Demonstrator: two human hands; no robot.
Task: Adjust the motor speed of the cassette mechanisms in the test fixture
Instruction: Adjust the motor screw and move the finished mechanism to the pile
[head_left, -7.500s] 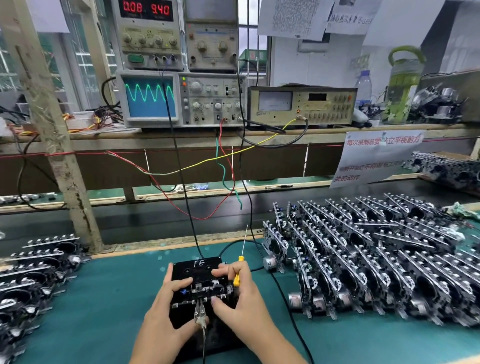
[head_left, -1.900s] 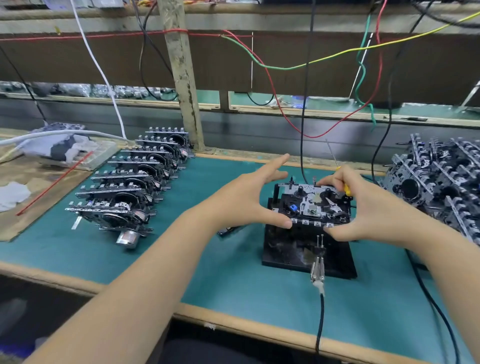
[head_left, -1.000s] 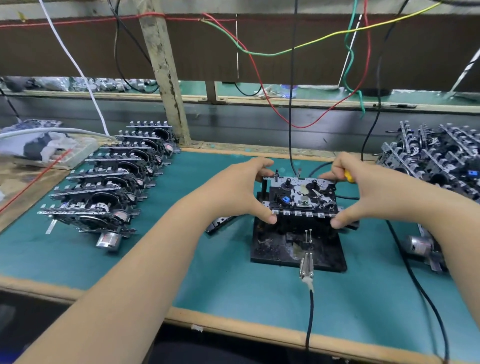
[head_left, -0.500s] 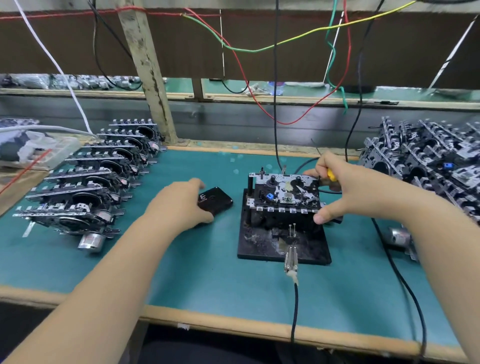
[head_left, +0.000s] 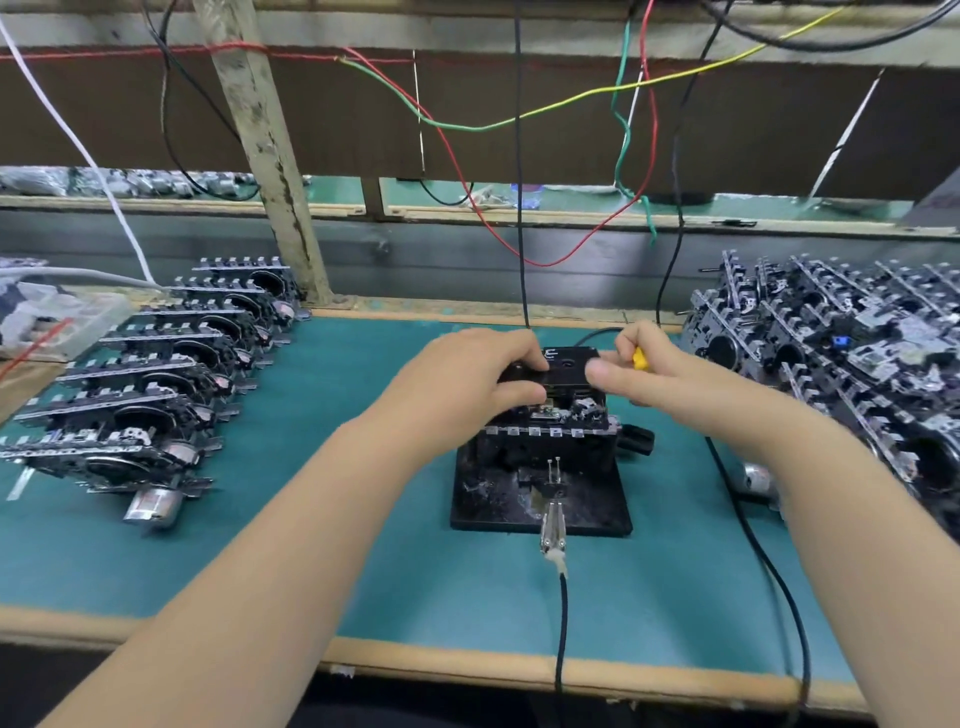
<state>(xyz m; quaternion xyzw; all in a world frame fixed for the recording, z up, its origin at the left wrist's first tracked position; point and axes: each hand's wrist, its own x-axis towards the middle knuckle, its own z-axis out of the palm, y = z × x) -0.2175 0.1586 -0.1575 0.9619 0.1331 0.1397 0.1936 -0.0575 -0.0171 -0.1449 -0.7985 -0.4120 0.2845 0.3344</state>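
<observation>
Where it lay on the mat half a second ago, the cassette now sits over the mechanism in the fixture, left hand gripping it, right hand touching it while pinching a screwdriver.

— Where do we have the test fixture?
— Mid-mat, a mechanism on it, the cassette on top.
— And the rest?
— A row of mechanisms to our left, a pile to our right, hanging wires behind.
</observation>
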